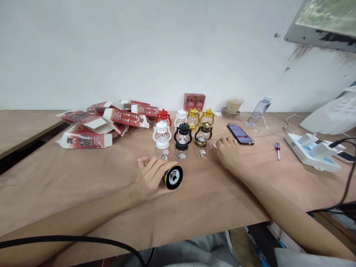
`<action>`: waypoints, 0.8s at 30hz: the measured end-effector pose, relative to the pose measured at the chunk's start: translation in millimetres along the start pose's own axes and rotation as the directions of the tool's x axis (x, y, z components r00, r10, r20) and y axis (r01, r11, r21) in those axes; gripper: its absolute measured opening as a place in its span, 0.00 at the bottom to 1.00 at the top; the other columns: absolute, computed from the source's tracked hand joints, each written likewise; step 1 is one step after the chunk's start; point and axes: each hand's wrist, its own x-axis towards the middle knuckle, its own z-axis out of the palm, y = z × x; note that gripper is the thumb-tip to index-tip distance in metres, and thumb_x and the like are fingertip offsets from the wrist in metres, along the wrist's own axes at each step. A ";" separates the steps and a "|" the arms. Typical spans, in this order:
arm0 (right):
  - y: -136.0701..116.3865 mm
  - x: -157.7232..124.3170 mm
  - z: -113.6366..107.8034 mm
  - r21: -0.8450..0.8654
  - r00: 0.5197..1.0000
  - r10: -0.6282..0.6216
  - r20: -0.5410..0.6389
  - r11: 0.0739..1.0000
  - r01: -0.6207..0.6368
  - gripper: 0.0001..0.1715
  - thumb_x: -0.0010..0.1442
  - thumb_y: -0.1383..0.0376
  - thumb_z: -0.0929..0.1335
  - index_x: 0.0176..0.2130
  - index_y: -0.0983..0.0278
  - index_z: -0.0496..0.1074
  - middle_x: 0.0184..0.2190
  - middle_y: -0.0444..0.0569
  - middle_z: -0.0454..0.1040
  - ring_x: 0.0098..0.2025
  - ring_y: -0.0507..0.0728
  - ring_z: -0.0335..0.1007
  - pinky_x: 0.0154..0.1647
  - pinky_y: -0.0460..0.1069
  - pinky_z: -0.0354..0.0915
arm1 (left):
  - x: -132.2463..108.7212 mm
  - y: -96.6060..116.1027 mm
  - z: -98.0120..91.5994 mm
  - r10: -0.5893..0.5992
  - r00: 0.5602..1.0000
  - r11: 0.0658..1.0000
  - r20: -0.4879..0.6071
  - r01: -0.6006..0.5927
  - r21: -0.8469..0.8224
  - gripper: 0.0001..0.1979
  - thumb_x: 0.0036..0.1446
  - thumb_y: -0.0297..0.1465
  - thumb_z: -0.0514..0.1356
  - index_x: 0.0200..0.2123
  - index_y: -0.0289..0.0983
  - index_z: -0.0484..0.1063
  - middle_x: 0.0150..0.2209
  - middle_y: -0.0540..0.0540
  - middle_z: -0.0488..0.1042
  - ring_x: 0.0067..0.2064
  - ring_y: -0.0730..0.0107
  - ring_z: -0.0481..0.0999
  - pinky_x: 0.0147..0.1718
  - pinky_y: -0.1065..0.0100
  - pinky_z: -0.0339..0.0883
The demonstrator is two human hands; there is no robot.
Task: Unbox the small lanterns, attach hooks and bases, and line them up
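Observation:
My left hand point(151, 177) is closed around a small lantern, tipped so that its round black base point(174, 177) with a white centre faces me; the rest of it is hidden by the fingers. My right hand point(228, 152) rests on the table with bent fingers, closed, beside some small metal parts point(213, 147); anything under the fingertips is hidden. Between and beyond my hands stand a white lantern point(162, 136), a black lantern point(183, 138) and a bronze lantern point(203, 135). In front of each lies a bent wire with small metal pieces point(180, 155).
Behind stand red, white and gold lanterns point(193, 119) and two red boxes point(194, 102). Opened red cartons point(91, 128) are heaped left. Rightward are a phone point(240, 134), a screwdriver point(277, 150), a power strip point(310, 154), a tilted bottle point(259, 110) and a cup point(234, 105).

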 end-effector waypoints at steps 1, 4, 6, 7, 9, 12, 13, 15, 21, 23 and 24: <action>-1.8 -0.7 -2.3 0.027 0.999 0.010 -0.045 1.000 -0.009 0.10 0.59 0.73 0.61 0.35 0.71 0.71 0.37 0.59 0.72 0.40 0.62 0.63 0.38 0.53 0.52 | 0.2 0.0 -0.4 0.002 1.000 1.000 0.004 -0.002 0.000 0.19 0.58 0.42 0.57 0.45 0.34 0.66 0.36 0.43 0.77 0.33 0.66 0.71 0.35 0.62 0.48; -14.1 -6.5 -17.0 0.253 0.936 0.069 -0.345 0.967 0.022 0.08 0.61 0.69 0.62 0.36 0.69 0.70 0.36 0.56 0.73 0.38 0.58 0.65 0.38 0.51 0.56 | 0.0 0.0 -0.2 0.007 1.000 1.000 0.000 -0.007 0.006 0.19 0.58 0.43 0.57 0.45 0.33 0.66 0.36 0.43 0.77 0.33 0.66 0.71 0.36 0.62 0.48; -29.9 -15.1 -33.0 0.441 0.828 0.094 -0.553 0.876 0.196 0.04 0.61 0.67 0.65 0.36 0.67 0.68 0.33 0.52 0.73 0.35 0.55 0.66 0.37 0.50 0.59 | -0.4 0.1 0.7 0.010 1.000 1.000 -0.002 -0.010 0.010 0.19 0.59 0.43 0.55 0.45 0.33 0.66 0.36 0.43 0.77 0.34 0.66 0.72 0.36 0.62 0.47; -39.7 -20.3 -42.0 0.501 0.776 0.090 -0.624 0.808 0.309 0.03 0.60 0.67 0.67 0.36 0.67 0.67 0.31 0.50 0.73 0.34 0.54 0.66 0.37 0.49 0.59 | -0.4 0.4 1.1 0.014 1.000 1.000 -0.001 -0.014 0.009 0.19 0.60 0.43 0.54 0.45 0.33 0.66 0.36 0.43 0.77 0.35 0.66 0.72 0.36 0.62 0.47; -60.5 -30.9 -58.8 0.552 0.724 0.030 -0.689 0.669 0.497 0.05 0.57 0.69 0.69 0.36 0.66 0.67 0.29 0.48 0.73 0.32 0.52 0.66 0.35 0.48 0.60 | -0.2 1.0 1.3 0.025 1.000 1.000 0.006 -0.025 0.011 0.19 0.61 0.43 0.52 0.45 0.33 0.67 0.35 0.43 0.77 0.35 0.66 0.72 0.36 0.62 0.47; -86.8 -40.7 -73.7 0.577 0.710 -0.059 -0.702 0.537 0.615 0.05 0.57 0.69 0.69 0.35 0.65 0.68 0.28 0.46 0.73 0.30 0.51 0.64 0.32 0.48 0.58 | 0.1 1.9 0.9 0.044 0.999 0.999 0.019 -0.045 0.031 0.19 0.61 0.42 0.52 0.45 0.33 0.68 0.35 0.43 0.77 0.35 0.66 0.72 0.35 0.62 0.47; -92.6 -41.6 -75.2 0.583 0.712 -0.069 -0.699 0.522 0.623 0.04 0.57 0.69 0.69 0.35 0.65 0.68 0.28 0.46 0.74 0.29 0.51 0.64 0.31 0.48 0.57 | 0.0 2.0 0.8 0.047 0.999 0.998 0.023 -0.048 0.039 0.18 0.61 0.41 0.52 0.45 0.33 0.68 0.35 0.43 0.77 0.34 0.66 0.71 0.35 0.62 0.47; -99.1 -40.9 -74.3 0.592 0.722 -0.068 -0.688 0.522 0.613 0.03 0.57 0.69 0.69 0.35 0.65 0.69 0.28 0.46 0.74 0.29 0.51 0.63 0.31 0.48 0.57 | -0.6 2.1 1.1 0.048 0.998 0.997 0.033 -0.050 0.051 0.18 0.61 0.40 0.53 0.46 0.33 0.68 0.35 0.43 0.77 0.34 0.66 0.71 0.35 0.62 0.47; -98.6 -36.3 -69.4 0.540 0.716 -0.089 -0.693 0.594 0.596 0.03 0.57 0.70 0.69 0.35 0.65 0.70 0.28 0.45 0.75 0.30 0.51 0.63 0.31 0.49 0.56 | -0.1 2.2 1.8 0.043 0.998 0.996 0.039 -0.046 0.074 0.16 0.61 0.38 0.53 0.46 0.32 0.69 0.36 0.44 0.77 0.35 0.66 0.71 0.34 0.61 0.47; -98.2 -35.4 -70.4 0.492 0.700 -0.121 -0.704 0.628 0.603 0.03 0.58 0.69 0.69 0.35 0.66 0.69 0.28 0.46 0.74 0.29 0.51 0.62 0.31 0.49 0.55 | 1.1 2.4 1.2 0.041 0.998 0.995 0.048 -0.045 0.086 0.17 0.62 0.38 0.51 0.45 0.32 0.69 0.35 0.43 0.77 0.34 0.66 0.70 0.33 0.61 0.47; -98.3 -34.9 -70.8 0.473 0.696 -0.134 -0.706 0.642 0.603 0.02 0.58 0.69 0.68 0.34 0.66 0.69 0.28 0.46 0.74 0.29 0.51 0.62 0.30 0.49 0.55 | 1.5 2.4 1.0 0.039 0.998 0.995 0.056 -0.044 0.091 0.17 0.62 0.39 0.51 0.45 0.32 0.69 0.35 0.43 0.77 0.34 0.66 0.70 0.33 0.61 0.47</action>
